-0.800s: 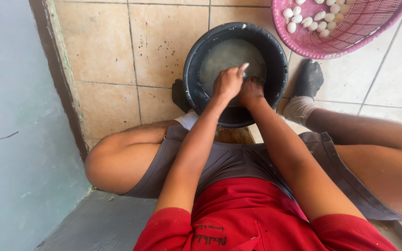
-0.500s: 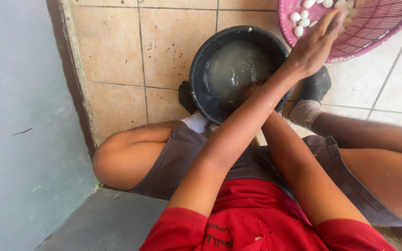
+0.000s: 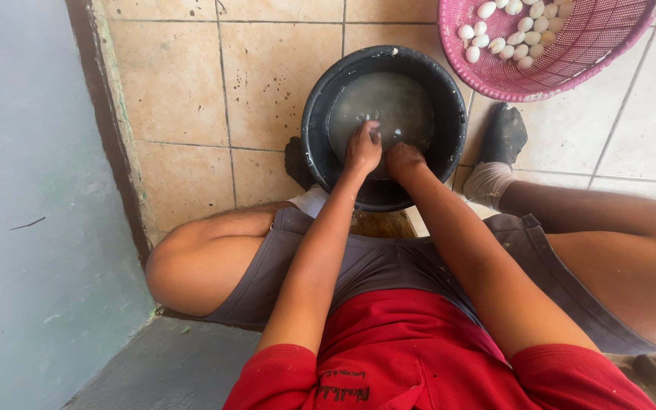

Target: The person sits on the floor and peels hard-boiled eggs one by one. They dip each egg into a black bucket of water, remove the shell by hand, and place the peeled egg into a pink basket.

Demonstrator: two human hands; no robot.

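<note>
Bucket: black bucket (image 3: 309,144) sits on the tiled floor (image 3: 184,91) between our feet, murky water inside.
Hands: left hand (image 3: 363,147) and right hand (image 3: 402,158) dip in; we can't tell the fingers' state.
Basket: pink basket (image 3: 571,64) of white eggs (image 3: 506,34), top right, cut off.

Showing one black basin (image 3: 313,129) at upper centre, one pink basket (image 3: 571,68) at upper right holding about fifteen white eggs (image 3: 506,42).
</note>
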